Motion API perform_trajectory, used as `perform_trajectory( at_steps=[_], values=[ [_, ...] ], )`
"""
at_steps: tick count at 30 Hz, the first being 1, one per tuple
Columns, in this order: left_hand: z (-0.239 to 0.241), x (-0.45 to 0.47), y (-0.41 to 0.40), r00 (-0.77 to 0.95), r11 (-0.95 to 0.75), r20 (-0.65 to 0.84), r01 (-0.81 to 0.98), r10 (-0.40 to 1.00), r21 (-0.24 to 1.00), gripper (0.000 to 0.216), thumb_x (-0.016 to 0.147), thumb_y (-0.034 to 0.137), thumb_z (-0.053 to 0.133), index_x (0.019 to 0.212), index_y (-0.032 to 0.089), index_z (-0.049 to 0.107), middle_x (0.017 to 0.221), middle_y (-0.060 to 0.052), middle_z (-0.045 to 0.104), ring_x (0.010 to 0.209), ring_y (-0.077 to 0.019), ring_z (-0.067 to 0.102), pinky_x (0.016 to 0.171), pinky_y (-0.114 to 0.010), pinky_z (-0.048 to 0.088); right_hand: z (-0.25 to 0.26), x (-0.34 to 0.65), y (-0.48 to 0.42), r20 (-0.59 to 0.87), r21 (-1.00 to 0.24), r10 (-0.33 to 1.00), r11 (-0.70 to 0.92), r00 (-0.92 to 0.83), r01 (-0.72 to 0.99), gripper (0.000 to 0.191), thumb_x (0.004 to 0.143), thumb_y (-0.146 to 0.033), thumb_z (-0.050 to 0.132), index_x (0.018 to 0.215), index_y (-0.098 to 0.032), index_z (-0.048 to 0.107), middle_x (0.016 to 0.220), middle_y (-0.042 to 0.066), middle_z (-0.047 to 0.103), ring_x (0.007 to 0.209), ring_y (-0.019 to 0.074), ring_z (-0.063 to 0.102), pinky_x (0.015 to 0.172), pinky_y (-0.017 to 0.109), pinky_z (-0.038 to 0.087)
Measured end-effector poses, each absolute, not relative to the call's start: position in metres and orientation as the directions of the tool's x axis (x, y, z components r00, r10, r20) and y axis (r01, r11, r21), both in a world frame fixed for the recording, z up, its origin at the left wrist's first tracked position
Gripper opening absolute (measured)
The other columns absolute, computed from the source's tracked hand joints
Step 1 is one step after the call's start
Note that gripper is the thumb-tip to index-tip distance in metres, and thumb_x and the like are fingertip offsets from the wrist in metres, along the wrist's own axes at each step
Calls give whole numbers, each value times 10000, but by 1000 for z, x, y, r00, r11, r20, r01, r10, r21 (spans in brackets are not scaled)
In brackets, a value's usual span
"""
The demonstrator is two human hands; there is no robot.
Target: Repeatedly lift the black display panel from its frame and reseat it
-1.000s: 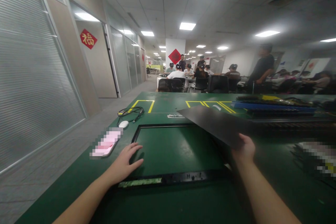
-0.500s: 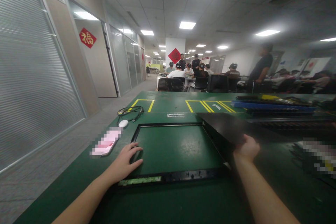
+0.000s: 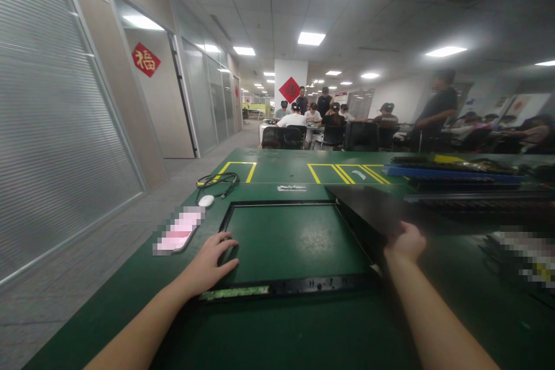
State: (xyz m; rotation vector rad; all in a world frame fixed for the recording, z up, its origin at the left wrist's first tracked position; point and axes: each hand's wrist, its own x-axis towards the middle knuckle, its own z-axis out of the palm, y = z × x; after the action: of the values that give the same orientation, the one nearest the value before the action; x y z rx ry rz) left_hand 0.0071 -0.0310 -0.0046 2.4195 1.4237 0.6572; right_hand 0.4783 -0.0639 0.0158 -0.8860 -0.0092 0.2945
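A thin black rectangular frame (image 3: 312, 285) lies on the green table, with a green strip (image 3: 236, 293) along the left part of its near side. My left hand (image 3: 212, 263) rests over the frame's left side, fingers spread and thumb apart. A flat dark panel (image 3: 368, 205) is raised at a slant over the frame's right side, its far-left corner close to the frame's far-right corner. My right hand (image 3: 406, 243) is closed on this panel, fingertips partly hidden. The right portion of the panel blends into the dark things behind it.
Left of the frame lie a blurred-out pink phone-like object (image 3: 180, 231), a white mouse-shaped object (image 3: 207, 201) and a coiled black cable (image 3: 217, 181). Stacked dark and blue strips (image 3: 451, 172) occupy the far right. Yellow tape (image 3: 321, 165) marks the far table; people sit beyond.
The view has shifted very slightly. Both hands, the frame and the tilted panel keep nearly the same positions relative to one another.
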Motion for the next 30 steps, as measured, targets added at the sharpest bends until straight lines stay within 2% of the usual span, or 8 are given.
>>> perform_trajectory(
  at_steps=[17, 26, 30],
  values=[
    [-7, 7, -30, 426, -489, 240, 760, 872, 428, 434, 833, 455, 605, 1178, 214, 711, 1373, -162, 590, 1323, -366, 489, 1101, -538, 383, 10, 485, -63, -227, -806, 227, 502, 947, -314, 269, 557, -75, 586, 797, -192, 550, 738, -7, 577, 636, 162, 569, 464, 269, 436],
    [-7, 7, -30, 423, -493, 255, 742, 870, 455, 433, 823, 481, 612, 1159, 230, 723, 1352, -149, 608, 1310, -366, 500, 1097, -539, 388, -2, 492, -59, -154, -855, 235, 455, 960, -249, 304, 575, -133, 624, 801, -237, 450, 786, -28, 571, 668, 162, 586, 520, 297, 502],
    [-7, 8, -30, 428, -488, 235, 752, 873, 444, 447, 832, 468, 602, 1182, 212, 709, 1366, -162, 594, 1323, -362, 489, 1108, -540, 373, -4, 494, -58, -179, -851, 229, 452, 957, -268, 308, 567, -141, 617, 798, -242, 441, 782, -37, 560, 672, 157, 591, 521, 290, 512]
  ],
)
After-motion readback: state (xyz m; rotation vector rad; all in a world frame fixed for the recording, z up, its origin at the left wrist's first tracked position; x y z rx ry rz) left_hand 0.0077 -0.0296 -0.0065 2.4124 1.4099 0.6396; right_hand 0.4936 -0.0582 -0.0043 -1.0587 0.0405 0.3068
